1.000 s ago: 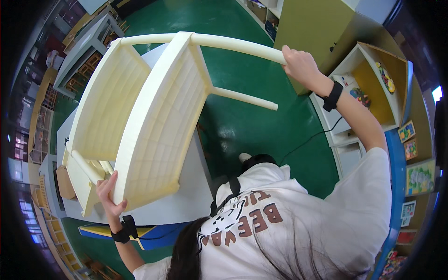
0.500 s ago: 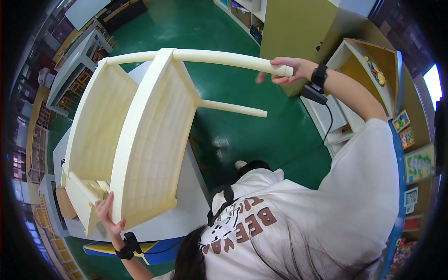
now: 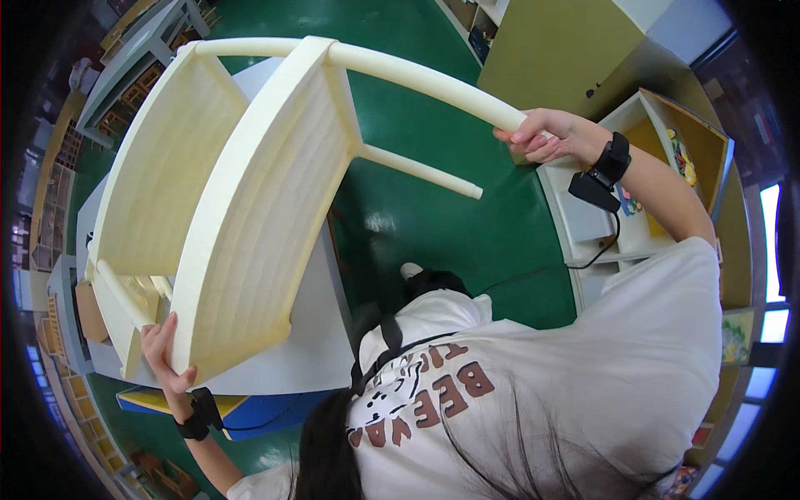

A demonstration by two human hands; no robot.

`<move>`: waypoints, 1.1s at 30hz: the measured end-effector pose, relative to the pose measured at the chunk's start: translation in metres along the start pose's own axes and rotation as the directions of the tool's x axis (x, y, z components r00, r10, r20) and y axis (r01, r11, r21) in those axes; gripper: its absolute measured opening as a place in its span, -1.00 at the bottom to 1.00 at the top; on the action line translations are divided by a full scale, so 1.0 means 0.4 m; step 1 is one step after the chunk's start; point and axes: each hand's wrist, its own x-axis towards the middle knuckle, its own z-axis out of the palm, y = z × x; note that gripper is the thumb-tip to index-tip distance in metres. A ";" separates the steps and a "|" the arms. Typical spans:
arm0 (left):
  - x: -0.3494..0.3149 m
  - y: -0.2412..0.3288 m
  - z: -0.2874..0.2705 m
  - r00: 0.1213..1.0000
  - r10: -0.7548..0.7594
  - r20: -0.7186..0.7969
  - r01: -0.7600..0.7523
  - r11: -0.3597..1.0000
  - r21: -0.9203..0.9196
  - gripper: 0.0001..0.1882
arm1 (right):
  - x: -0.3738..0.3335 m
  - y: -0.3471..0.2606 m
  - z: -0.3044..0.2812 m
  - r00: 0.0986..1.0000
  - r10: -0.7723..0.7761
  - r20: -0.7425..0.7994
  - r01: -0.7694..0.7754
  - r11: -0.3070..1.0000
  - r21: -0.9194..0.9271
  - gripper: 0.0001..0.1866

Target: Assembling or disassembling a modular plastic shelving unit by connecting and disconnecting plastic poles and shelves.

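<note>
A cream plastic shelf rack [image 3: 258, 225] lies on its side in front of me, its two panels standing on edge and joined by round tubes. At the far right end of the long upper tube [image 3: 425, 83], my right hand [image 3: 550, 135] is closed around the tip. My left hand [image 3: 169, 358] grips the near lower corner of the nearer panel, thumb on one side and fingers by a short tube [image 3: 125, 293]. A second tube [image 3: 425, 173] sticks out to the right with its end free. The panel hides part of the rack's lower side.
Beneath the rack is a grey-white table [image 3: 321, 325]. A blue and yellow bin [image 3: 267, 414] is below its near edge. White shelving [image 3: 583, 221] and an olive cabinet [image 3: 558, 50] stand at the right. A cardboard box [image 3: 90, 312] sits at the left.
The rack and my left hand now appear farther left and higher in view. My right hand has closed more fully around the tube's end, and it sits farther right.
</note>
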 end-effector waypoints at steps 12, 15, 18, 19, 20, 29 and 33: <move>-0.017 -0.016 -0.028 0.998 -0.046 0.051 0.048 0.998 -0.041 -0.20 | -0.029 0.079 0.097 0.962 -0.212 -0.172 0.139 0.922 -0.361 -0.84; -0.016 -0.007 -0.025 0.997 -0.055 0.061 0.057 0.998 -0.028 -0.19 | -0.024 0.080 0.089 0.959 -0.234 -0.162 0.160 0.914 -0.374 -0.85; -0.019 -0.011 -0.028 0.996 -0.063 0.070 0.064 0.998 -0.008 -0.18 | -0.021 0.076 0.088 0.951 -0.236 -0.199 0.156 0.924 -0.350 -0.82; -0.024 -0.014 -0.031 0.996 -0.055 0.064 0.055 0.998 0.000 -0.17 | -0.026 0.067 0.093 0.954 -0.222 -0.200 0.140 0.924 -0.357 -0.81; -0.014 -0.015 -0.027 0.996 -0.056 0.074 0.056 0.998 0.002 -0.17 | -0.034 0.064 0.096 0.943 -0.247 -0.222 0.144 0.906 -0.397 -0.81; 0.003 -0.023 -0.025 0.998 -0.033 0.060 0.033 0.999 -0.006 -0.16 | -0.036 0.056 0.079 0.924 -0.320 -0.209 0.191 0.861 -0.472 -0.81; -0.015 -0.025 -0.032 0.997 -0.039 0.069 0.039 0.999 0.008 -0.16 | -0.030 0.067 0.083 0.931 -0.306 -0.201 0.176 0.855 -0.488 -0.82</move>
